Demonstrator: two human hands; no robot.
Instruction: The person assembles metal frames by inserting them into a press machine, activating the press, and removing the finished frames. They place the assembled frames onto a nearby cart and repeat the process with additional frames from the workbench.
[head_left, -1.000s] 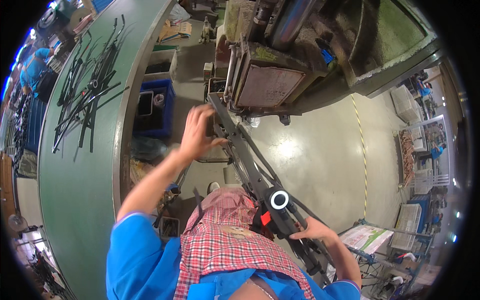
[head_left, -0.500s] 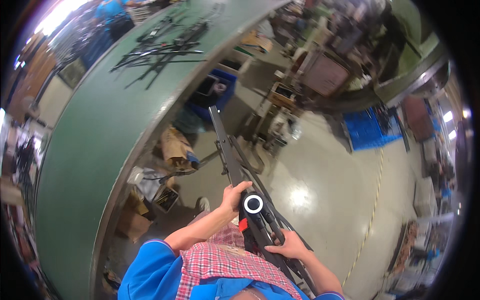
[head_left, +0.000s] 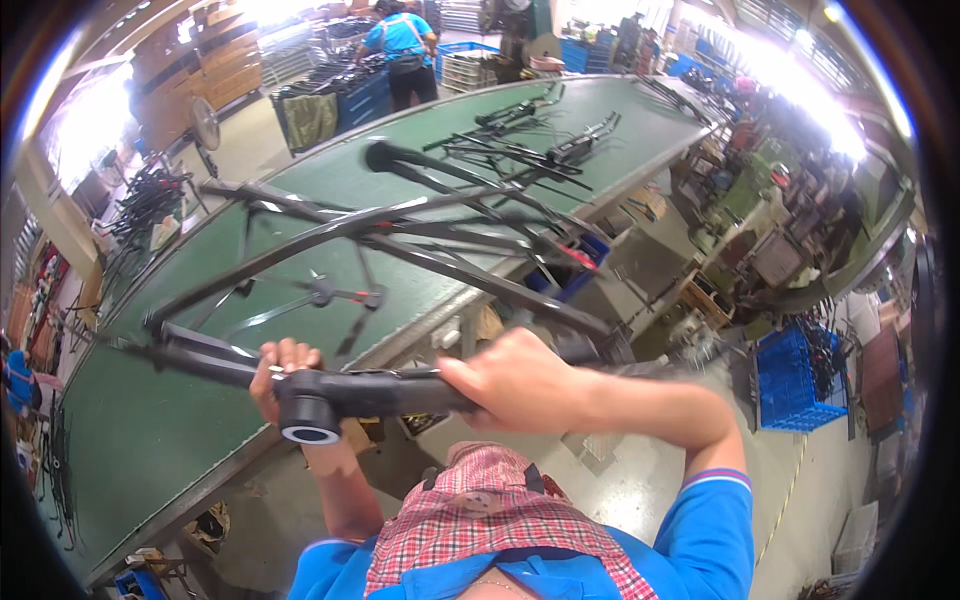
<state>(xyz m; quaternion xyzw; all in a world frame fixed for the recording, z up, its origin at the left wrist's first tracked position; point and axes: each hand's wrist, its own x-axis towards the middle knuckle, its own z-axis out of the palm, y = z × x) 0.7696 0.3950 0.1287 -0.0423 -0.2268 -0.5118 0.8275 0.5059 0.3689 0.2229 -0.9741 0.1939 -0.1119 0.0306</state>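
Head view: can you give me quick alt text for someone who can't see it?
Both bare hands, left hand and right hand, grip a black metal bicycle frame, lifted above a long green-topped workbench. More black metal frame parts lie farther along the bench, where a person in a blue shirt stands.

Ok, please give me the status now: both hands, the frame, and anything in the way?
Left hand and right hand both gripping black frame. Frame raised over green table. More black frames lie farther along it.

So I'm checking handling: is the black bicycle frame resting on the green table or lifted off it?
Lifted. The bicycle frame is carried in the air by the left hand and right hand above the green table.
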